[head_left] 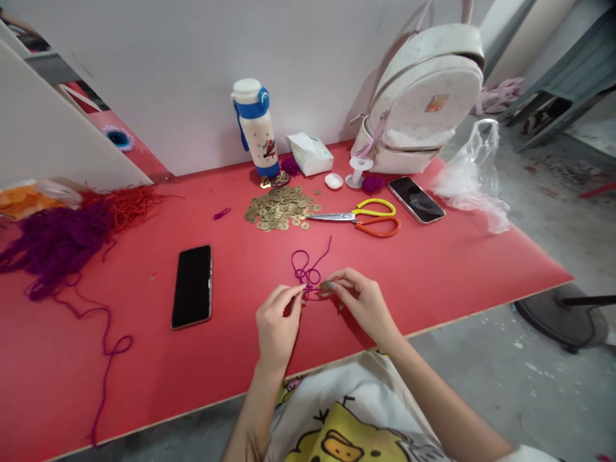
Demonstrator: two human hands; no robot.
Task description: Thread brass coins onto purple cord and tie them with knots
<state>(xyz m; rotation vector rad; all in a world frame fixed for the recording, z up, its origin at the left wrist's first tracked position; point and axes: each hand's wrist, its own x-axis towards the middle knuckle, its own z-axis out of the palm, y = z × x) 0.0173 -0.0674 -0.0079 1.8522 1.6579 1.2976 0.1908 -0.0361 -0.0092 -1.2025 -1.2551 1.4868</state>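
Note:
A thin purple cord [314, 276] lies in loops on the red table [231, 359], close to its front edge. Pinched at the cord's near left part is my left hand [282, 314], thumb and forefinger together. My right hand [359, 298] grips a small coin-like piece at the cord's right, its fingertips closed on it. A short stretch of cord runs between the two hands. Beyond them is a pile of brass coins with holes [282, 206]. Scissors [356, 217] with yellow and orange handles rest right of the pile, blades pointing left.
A black phone [192, 287] lies to the left, another [416, 200] at right. Purple yarn [60, 247] heaps at far left. Along the wall stand a bottle [256, 131], a tissue pack [311, 154], a white spool [359, 172] and a white backpack [423, 96], beside a plastic bag [474, 176].

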